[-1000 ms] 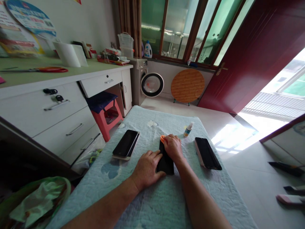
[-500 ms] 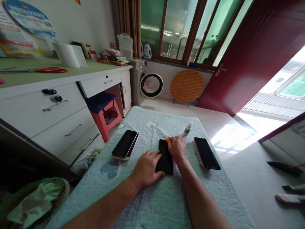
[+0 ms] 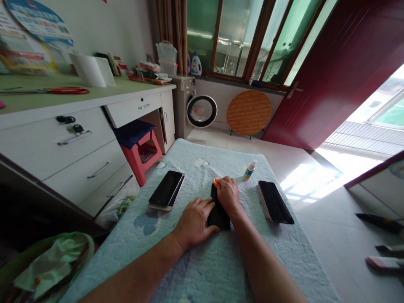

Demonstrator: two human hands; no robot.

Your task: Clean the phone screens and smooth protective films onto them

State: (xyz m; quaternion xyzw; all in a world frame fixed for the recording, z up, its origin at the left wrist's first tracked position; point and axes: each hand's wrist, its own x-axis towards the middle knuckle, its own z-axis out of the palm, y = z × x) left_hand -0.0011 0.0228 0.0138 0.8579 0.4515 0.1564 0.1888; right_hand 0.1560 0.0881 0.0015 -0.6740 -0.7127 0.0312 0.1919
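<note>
A black smartphone [image 3: 220,214] lies flat on the cloth-covered table, directly before me. My left hand [image 3: 195,219] grips it from the left, fingers along its side and thumb at its near end. Over the phone's far end, my right hand [image 3: 228,193] is closed on an orange cloth [image 3: 216,182], pressing it against the screen; most of the cloth is hidden beneath the fingers. Beyond the right hand stands a small spray bottle [image 3: 249,170]. Stacked phones [image 3: 167,189] rest on the left, and another stack of phones [image 3: 275,202] is on the right.
A light-blue quilted cover [image 3: 202,269] spreads over the table. To the left are a white desk [image 3: 85,155] and a red stool [image 3: 142,155]. A washing machine [image 3: 184,101] with its door open and a round wooden tabletop [image 3: 249,111] are at the back. A bin [image 3: 90,248] sits lower left.
My right hand has slid left with the orange cloth, across the phone's far end. My left hand stays on the phone. The whole view has shifted slightly.
</note>
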